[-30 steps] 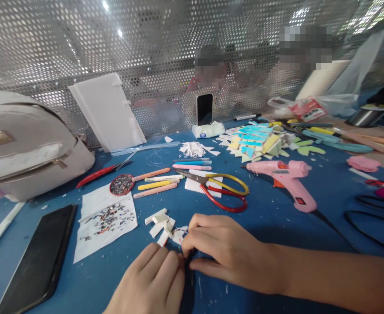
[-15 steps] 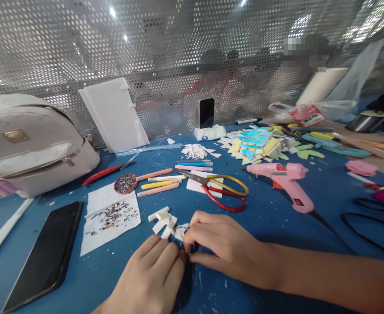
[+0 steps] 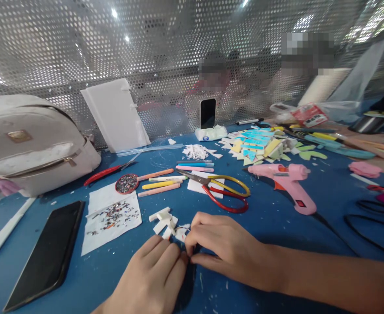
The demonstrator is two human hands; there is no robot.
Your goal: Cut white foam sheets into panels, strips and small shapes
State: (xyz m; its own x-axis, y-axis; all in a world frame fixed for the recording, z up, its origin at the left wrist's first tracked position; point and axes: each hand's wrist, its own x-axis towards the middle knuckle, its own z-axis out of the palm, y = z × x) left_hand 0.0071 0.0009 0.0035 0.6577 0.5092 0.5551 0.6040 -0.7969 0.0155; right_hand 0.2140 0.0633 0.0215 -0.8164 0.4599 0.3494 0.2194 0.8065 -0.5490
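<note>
My left hand (image 3: 152, 279) and my right hand (image 3: 222, 246) meet fingertip to fingertip low on the blue table (image 3: 263, 218). Both are curled and pinched together on something too small and hidden to name. Just beyond the fingertips lies a little heap of white foam pieces (image 3: 165, 222). Red-and-yellow scissors (image 3: 224, 189) rest a short way past my right hand. A white sheet sprinkled with glitter bits (image 3: 111, 220) lies to the left of the heap.
A black phone (image 3: 48, 253) lies at the near left and a beige backpack (image 3: 31, 144) at the far left. Also here: a pink glue gun (image 3: 288, 183), coloured markers (image 3: 165, 179), a pile of cut foam scraps (image 3: 260, 144), a perforated metal screen (image 3: 113, 48) with people behind it.
The hands stay pinched together in the same spot. The view has shifted slightly, so everything on the table sits a little to the right in the picture.
</note>
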